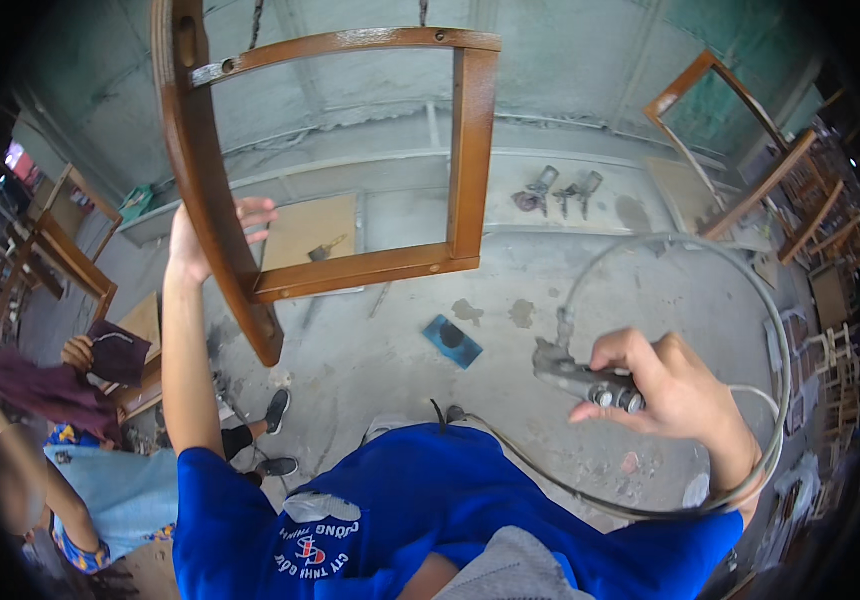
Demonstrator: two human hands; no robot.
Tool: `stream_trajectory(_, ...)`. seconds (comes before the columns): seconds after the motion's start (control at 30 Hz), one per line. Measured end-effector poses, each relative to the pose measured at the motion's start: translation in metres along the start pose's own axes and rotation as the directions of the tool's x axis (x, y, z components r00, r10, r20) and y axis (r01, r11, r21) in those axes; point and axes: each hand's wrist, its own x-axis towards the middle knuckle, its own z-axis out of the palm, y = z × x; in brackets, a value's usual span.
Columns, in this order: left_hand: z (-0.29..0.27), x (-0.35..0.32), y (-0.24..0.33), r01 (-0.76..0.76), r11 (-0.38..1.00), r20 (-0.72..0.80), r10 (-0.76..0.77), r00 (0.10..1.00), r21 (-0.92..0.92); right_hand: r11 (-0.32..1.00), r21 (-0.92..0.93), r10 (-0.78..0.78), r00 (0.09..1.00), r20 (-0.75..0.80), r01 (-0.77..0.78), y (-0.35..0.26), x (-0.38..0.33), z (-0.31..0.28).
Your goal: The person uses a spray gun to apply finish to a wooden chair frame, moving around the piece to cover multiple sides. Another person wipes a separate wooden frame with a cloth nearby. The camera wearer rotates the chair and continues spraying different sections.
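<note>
A glossy brown wooden chair frame (350,265) hangs from above in front of me. My left hand (200,235) is raised behind its curved left rail, fingers spread, touching it. My right hand (665,385) grips a metal spray gun (580,378), held low at the right and pointing left. A grey hose (765,330) loops from the gun up, round and back under my wrist. My blue shirt fills the lower middle.
A person in a light blue top (100,480) crouches at lower left holding a dark piece. More brown frames stand at left (70,250) and upper right (740,150). Two spray guns (560,190) lie on the ledge. A blue pad (453,340) lies on the concrete floor.
</note>
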Motion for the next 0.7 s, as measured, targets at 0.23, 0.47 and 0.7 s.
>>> stream_trajectory(0.23, -0.016, 0.071, -0.023, 0.056, 0.994, 0.076, -0.049, 0.996, -0.089, 0.980, -0.048, 0.171, 0.939, -0.298, -0.194, 0.064, -0.010, 0.013)
stream_trajectory(0.47, -0.021, 0.149, 0.010, 0.154, 0.978, -0.015, -0.153, 0.988, 0.144, 0.926, -0.053, 0.309, 0.829, -0.467, -0.375, 0.080, -0.014, 0.021)
stream_trajectory(0.7, 0.090, 0.265, 0.295, -0.430, 0.119, 0.153, 0.823, 0.547, 0.895, 0.833, -0.116, 0.407, 0.740, -0.535, -0.541, 0.064, -0.013, 0.004)
